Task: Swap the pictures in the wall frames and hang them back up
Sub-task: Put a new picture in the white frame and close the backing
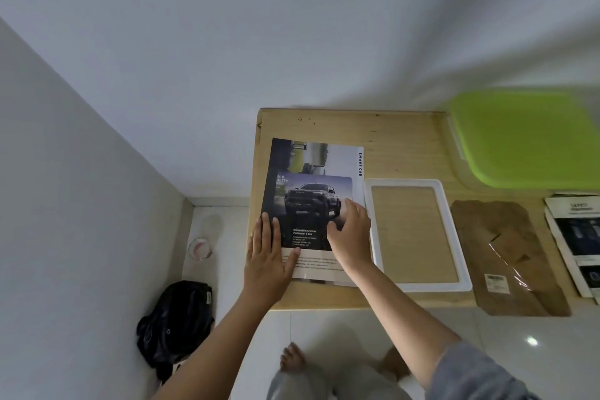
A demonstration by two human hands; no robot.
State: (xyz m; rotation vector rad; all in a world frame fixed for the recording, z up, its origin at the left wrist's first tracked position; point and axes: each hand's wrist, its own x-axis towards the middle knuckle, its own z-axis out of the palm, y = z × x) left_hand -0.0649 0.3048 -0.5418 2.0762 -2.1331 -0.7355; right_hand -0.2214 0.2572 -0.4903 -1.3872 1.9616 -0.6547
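Left hand [267, 256] lying flat, open, on truck brochure [308, 204] mid-frame; I'm seeing right hand [350, 234] pinching clear sheet [316, 195] beside white frame [418, 234].

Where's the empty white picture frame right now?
The white frame lies flat on the wooden table, just right of the car brochure under both hands, with the brown backing board on its other side.

table [406, 146]: pale wood | brochure [311, 204]: glossy paper | frame [418, 234]: white, probably plastic
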